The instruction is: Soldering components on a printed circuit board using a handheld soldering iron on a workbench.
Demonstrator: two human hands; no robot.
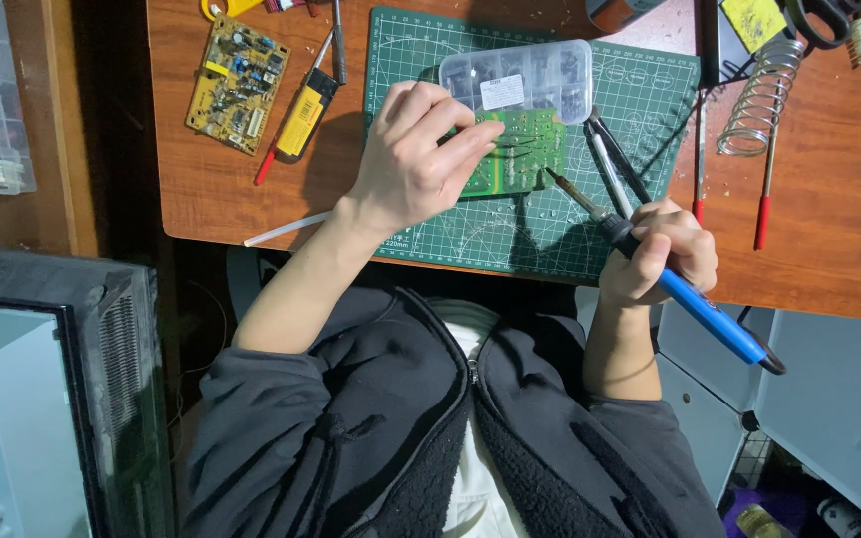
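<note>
Here green circuit board (518,151) under left hand (413,164).

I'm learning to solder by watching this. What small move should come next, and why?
Probably ease the soldering iron in the right hand a little further left, onto the green circuit board. Its tip sits just at the board's edge, while the left hand already pins the board to the cutting mat.
</note>
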